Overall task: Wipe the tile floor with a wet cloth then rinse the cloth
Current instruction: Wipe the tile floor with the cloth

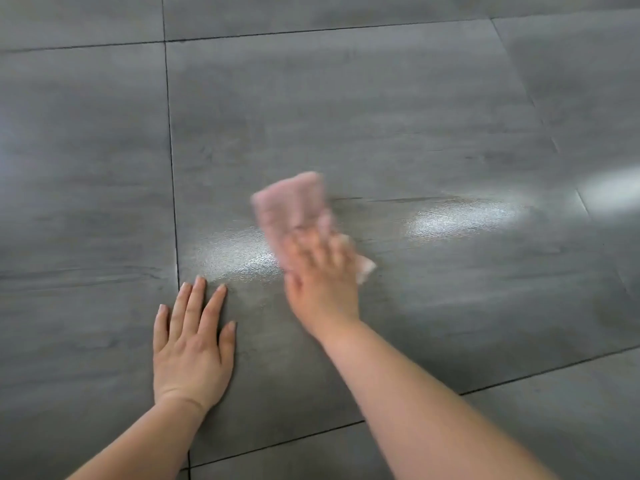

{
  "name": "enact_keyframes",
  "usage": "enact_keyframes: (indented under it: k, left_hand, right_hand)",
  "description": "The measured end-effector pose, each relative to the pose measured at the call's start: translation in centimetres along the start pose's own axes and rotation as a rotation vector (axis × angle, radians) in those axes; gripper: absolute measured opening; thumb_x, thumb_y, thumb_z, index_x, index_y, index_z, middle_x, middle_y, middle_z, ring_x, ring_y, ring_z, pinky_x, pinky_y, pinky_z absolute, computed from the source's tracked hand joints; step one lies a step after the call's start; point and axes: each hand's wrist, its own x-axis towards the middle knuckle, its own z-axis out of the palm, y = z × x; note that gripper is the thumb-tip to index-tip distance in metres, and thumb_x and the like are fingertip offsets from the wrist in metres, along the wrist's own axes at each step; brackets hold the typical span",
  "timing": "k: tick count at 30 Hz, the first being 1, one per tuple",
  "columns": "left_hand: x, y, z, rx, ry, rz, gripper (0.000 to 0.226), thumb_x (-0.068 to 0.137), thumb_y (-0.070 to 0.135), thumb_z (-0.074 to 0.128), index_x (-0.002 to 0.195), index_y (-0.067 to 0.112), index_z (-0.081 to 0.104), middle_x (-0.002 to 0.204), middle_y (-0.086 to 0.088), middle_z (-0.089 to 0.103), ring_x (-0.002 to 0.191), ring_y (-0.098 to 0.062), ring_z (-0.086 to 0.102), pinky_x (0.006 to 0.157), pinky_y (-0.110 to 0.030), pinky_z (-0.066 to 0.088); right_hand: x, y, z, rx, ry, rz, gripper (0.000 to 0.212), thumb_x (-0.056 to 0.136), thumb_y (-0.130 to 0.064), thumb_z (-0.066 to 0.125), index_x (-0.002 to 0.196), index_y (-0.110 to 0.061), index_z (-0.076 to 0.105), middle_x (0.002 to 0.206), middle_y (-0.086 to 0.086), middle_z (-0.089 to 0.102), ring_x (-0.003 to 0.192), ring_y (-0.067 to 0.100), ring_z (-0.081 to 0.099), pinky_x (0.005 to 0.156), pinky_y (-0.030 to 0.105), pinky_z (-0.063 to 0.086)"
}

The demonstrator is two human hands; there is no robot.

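Observation:
A pink cloth (291,206) lies flat on the grey tile floor (381,116), blurred by motion. My right hand (320,275) presses down on its near end, fingers spread over it; a pale corner of the cloth sticks out to the right of the hand. My left hand (194,344) rests flat on the floor to the left, fingers apart, holding nothing. A shiny wet streak (460,218) runs left and right of the cloth across the large tile.
Large grey tiles with dark grout lines fill the whole view. One grout line (171,150) runs away from me just left of my left hand. A bright light reflection (609,192) shows at the right edge.

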Motion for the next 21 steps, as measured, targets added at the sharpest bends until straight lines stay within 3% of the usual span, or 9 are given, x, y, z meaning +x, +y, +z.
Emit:
enact_keyframes:
  k: [2, 4, 5, 7, 10, 14, 16, 18, 21]
  left_hand:
    - [0.0, 0.0, 0.1, 0.003, 0.007, 0.009, 0.051, 0.083, 0.033, 0.030, 0.124, 0.010, 0.049, 0.132, -0.022, 0.051, 0.126, -0.022, 0.024, 0.108, -0.014, -0.014]
    - [-0.1, -0.1, 0.1, -0.005, 0.027, 0.007, 0.051, 0.083, 0.034, 0.029, 0.125, 0.011, 0.048, 0.134, -0.021, 0.049, 0.127, -0.022, 0.024, 0.108, -0.013, -0.015]
    - [-0.1, 0.0, 0.1, -0.003, 0.035, 0.008, 0.053, 0.083, 0.035, 0.028, 0.126, 0.011, 0.047, 0.136, -0.020, 0.047, 0.128, -0.023, 0.025, 0.108, -0.013, -0.016]
    - [-0.2, 0.1, 0.1, 0.002, 0.038, -0.004, 0.056, 0.084, 0.037, 0.025, 0.128, 0.011, 0.047, 0.139, -0.019, 0.044, 0.131, -0.027, 0.030, 0.107, -0.012, -0.017]
    - [-0.1, 0.3, -0.1, 0.012, 0.056, -0.001, 0.061, 0.082, 0.041, 0.022, 0.129, 0.010, 0.046, 0.141, -0.018, 0.041, 0.133, -0.030, 0.032, 0.105, -0.011, -0.019]
    - [-0.2, 0.5, 0.0, 0.027, 0.077, 0.028, 0.069, 0.080, 0.045, 0.015, 0.134, 0.010, 0.040, 0.146, -0.016, 0.033, 0.138, -0.028, 0.023, 0.102, -0.009, -0.024]
    - [-0.4, 0.6, 0.0, 0.032, 0.065, 0.039, 0.070, 0.080, 0.046, 0.014, 0.135, 0.011, 0.038, 0.148, -0.015, 0.030, 0.139, -0.027, 0.020, 0.100, -0.008, -0.025]
    - [-0.3, 0.6, 0.1, 0.034, 0.074, 0.047, 0.068, 0.081, 0.045, 0.016, 0.136, 0.012, 0.036, 0.150, -0.014, 0.027, 0.140, -0.026, 0.017, 0.098, -0.006, -0.026]
    - [-0.6, 1.0, 0.0, 0.028, 0.081, 0.038, 0.060, 0.085, 0.039, 0.024, 0.136, 0.010, 0.036, 0.150, -0.014, 0.026, 0.141, -0.027, 0.016, 0.107, -0.014, -0.019]
  right_hand:
    - [1.1, 0.4, -0.1, 0.020, -0.092, -0.191, 0.051, 0.071, -0.030, 0.043, 0.117, -0.025, 0.063, 0.130, 0.008, 0.059, 0.120, 0.034, 0.054, 0.094, 0.055, 0.044]
    - [1.6, 3.8, -1.2, -0.046, -0.132, -0.243, 0.053, 0.073, -0.031, 0.041, 0.121, -0.024, 0.060, 0.137, 0.011, 0.052, 0.122, 0.036, 0.051, 0.096, 0.055, 0.042]
    - [1.5, 6.5, -1.7, -0.065, -0.148, -0.176, 0.054, 0.079, -0.031, 0.037, 0.131, -0.025, 0.051, 0.148, 0.011, 0.038, 0.132, 0.036, 0.040, 0.104, 0.053, 0.035]
    - [0.5, 12.4, -4.1, -0.038, -0.189, 0.158, 0.053, 0.090, -0.031, 0.035, 0.143, -0.030, 0.028, 0.158, 0.003, 0.010, 0.142, 0.033, 0.016, 0.113, 0.047, 0.019]
    - [-4.0, 19.7, -7.4, -0.025, -0.041, 0.605, 0.054, 0.093, -0.031, 0.035, 0.144, -0.020, 0.026, 0.158, 0.005, 0.009, 0.142, 0.034, 0.010, 0.115, 0.042, 0.014]
    - [-9.0, 19.7, -6.1, -0.013, 0.118, 0.912, 0.072, 0.076, -0.039, 0.025, 0.141, -0.009, 0.034, 0.152, 0.023, 0.021, 0.137, 0.045, 0.021, 0.113, 0.047, 0.015]
    - [-9.9, 15.0, -4.1, -0.035, 0.174, 0.815, 0.067, 0.074, -0.036, 0.028, 0.132, -0.006, 0.043, 0.140, 0.029, 0.041, 0.126, 0.050, 0.037, 0.105, 0.053, 0.028]
    - [-9.9, 8.9, -2.2, -0.068, 0.164, 0.485, 0.054, 0.074, -0.032, 0.036, 0.125, -0.014, 0.041, 0.132, 0.023, 0.054, 0.122, 0.045, 0.044, 0.100, 0.054, 0.039]
    - [-11.5, 2.8, -0.2, -0.025, 0.015, 0.006, 0.051, 0.073, -0.034, 0.039, 0.123, -0.027, 0.040, 0.135, 0.009, 0.055, 0.127, 0.035, 0.045, 0.100, 0.056, 0.041]
